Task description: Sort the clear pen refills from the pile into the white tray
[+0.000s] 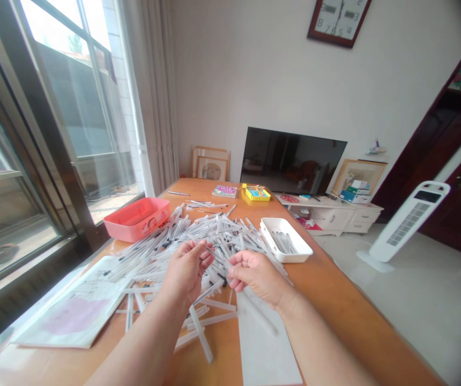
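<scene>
Over the pile of clear and whitish pen barrels point(146, 268), both my hands are raised close together. My left hand point(188, 265) pinches a thin pen refill point(211, 251) with a dark section, its far end pointing toward my other hand. My right hand point(257, 276) has its fingers closed around a translucent pen barrel point(260, 316), which sticks out below the palm and is blurred. Whether the refill and barrel touch I cannot tell. Beneath my right hand lies a white sheet point(268, 354). Several loose barrels point(201, 335) are scattered nearer to me.
A red plastic basket point(134, 222) stands left of the pile. On the right, a white tray point(305, 249) contains several thin pens or refills. A booklet point(73, 311) lies front left. Farther back are a yellow box point(258, 194) and a colourful book point(224, 191).
</scene>
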`<control>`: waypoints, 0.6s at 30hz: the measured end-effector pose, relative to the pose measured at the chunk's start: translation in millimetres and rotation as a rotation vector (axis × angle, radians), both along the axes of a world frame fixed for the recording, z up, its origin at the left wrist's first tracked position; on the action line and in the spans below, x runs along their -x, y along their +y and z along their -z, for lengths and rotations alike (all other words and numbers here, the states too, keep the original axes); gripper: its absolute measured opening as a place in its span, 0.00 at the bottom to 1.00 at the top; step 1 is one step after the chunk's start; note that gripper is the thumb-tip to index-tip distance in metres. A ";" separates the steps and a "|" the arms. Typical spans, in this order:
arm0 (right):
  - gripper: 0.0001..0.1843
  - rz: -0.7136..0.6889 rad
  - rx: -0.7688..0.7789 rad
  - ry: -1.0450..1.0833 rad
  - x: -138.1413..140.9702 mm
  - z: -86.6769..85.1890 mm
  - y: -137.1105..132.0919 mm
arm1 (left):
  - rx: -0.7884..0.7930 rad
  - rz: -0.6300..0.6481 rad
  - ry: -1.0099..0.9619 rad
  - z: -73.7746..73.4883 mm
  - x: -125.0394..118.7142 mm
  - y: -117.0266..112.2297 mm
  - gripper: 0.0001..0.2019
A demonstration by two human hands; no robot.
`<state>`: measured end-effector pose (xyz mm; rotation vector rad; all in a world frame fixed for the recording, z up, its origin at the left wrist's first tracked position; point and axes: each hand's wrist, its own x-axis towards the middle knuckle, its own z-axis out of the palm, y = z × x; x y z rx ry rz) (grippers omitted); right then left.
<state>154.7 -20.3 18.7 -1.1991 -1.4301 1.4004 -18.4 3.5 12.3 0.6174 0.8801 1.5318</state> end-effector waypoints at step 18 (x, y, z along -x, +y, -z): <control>0.16 0.140 -0.058 0.137 4.8 15.4 9.1 | 0.010 0.087 0.023 4.0 -5.4 -2.6 0.12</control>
